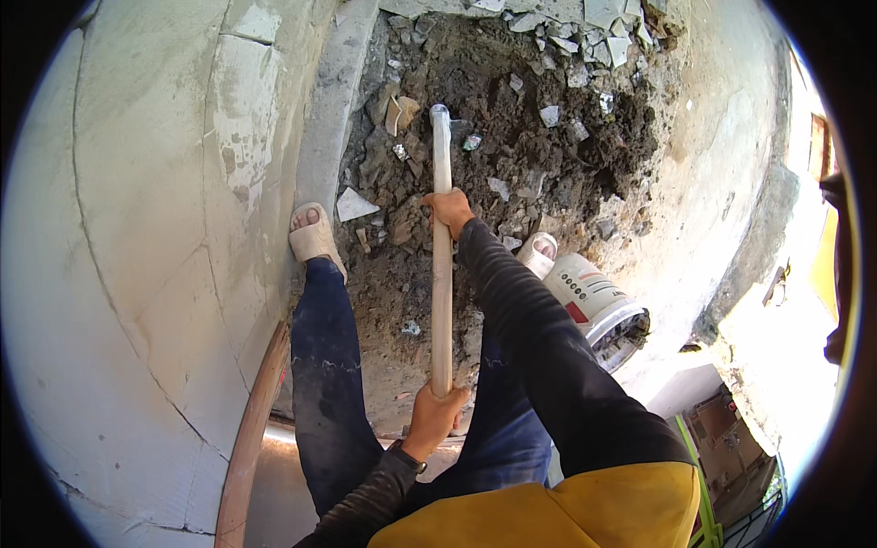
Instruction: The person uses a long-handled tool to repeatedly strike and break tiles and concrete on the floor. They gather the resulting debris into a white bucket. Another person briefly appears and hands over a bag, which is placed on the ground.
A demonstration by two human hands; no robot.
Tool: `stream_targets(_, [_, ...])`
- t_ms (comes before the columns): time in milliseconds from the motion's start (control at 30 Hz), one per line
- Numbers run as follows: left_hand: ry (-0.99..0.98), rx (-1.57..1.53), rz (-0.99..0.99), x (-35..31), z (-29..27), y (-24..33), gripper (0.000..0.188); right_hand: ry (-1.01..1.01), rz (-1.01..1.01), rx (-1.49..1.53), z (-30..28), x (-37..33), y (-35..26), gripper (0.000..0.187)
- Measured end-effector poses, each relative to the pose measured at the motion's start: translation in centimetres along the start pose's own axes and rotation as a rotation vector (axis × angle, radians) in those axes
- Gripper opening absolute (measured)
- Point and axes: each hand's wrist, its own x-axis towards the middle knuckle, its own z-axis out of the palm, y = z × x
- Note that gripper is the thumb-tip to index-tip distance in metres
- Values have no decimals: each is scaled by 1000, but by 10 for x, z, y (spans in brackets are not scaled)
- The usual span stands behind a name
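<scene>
A digging tool with a long pale wooden handle (442, 301) runs from near my body away into the dark broken soil (512, 82). Its far end has a rounded metal collar; the working head is hidden in the dirt, so its kind does not show. My left hand (436, 420), with a watch at the wrist, is closed round the near end of the handle. Farther up, my right hand (450, 211) grips the shaft with its fingers wrapped round. Stones and broken white tile pieces (355, 205) lie in the soil about the tool.
To the right of my sandalled right foot (539, 255) a white bucket (585, 288) lies tipped, with dark debris inside its mouth. My left foot (313, 233) stands by a pale wall (155, 228). A wooden pole (254, 429) leans at lower left. More tile shards (618, 50) lie at the far end.
</scene>
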Motion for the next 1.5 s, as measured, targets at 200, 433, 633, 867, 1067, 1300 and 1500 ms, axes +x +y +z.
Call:
stream_targets(200, [-46,216,162,-69,18,47,30,-25,208,390,-43,-86,-43,17])
stream_targets(433, [-740,-322,46,-133,122,112,72,-437,125,803,-194,-115,-86,8])
stream_targets(633, [-781,250,104,-194,107,112,81,-12,-37,753,-237,-258,-125,17])
stream_targets(867, [-82,1523,31,-54,-49,25,63,336,-50,893,-161,-316,-37,12])
stream_targets(1067, [171,1516,49,95,-63,-36,50,273,-19,1088,-177,-287,22,15])
stream_targets(1300, [48,1459,289,79,-24,-37,38,370,-128,1073,-210,-333,-29,18])
stream_targets(1500, [-106,930,834,59,64,38,31,181,-730,852,-247,-362,-143,26])
